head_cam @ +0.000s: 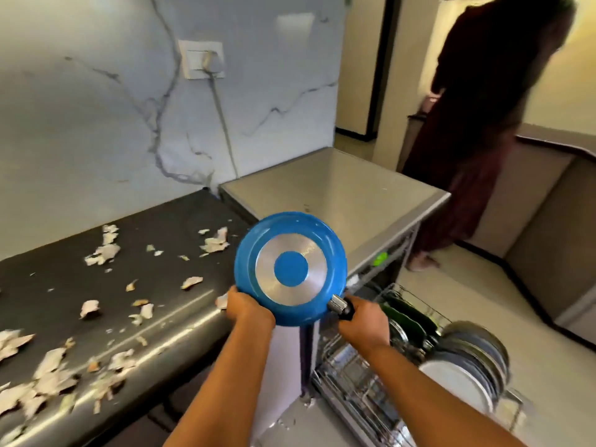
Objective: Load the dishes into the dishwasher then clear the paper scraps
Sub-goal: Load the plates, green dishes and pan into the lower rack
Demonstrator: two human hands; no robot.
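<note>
A blue frying pan (pixel 290 269) is held up in the air with its silver-ringed underside facing me. My left hand (pixel 246 309) grips the pan's lower left rim. My right hand (pixel 364 321) grips its black handle (pixel 343 309). Below and to the right, the dishwasher's lower rack (pixel 361 382) is pulled out, with several plates (pixel 467 366) standing in it and dark green dishes (pixel 409 317) behind them. Torn paper scraps (pixel 103 253) lie scattered over the dark countertop (pixel 167 240) on the left.
The grey dishwasher top (pixel 338 195) sits behind the pan, against a marble wall with a socket and cord (pixel 206 59). A person in dark clothes (pixel 477 124) stands at the back right on the tiled floor. A low cabinet (pixel 548 204) runs along the right.
</note>
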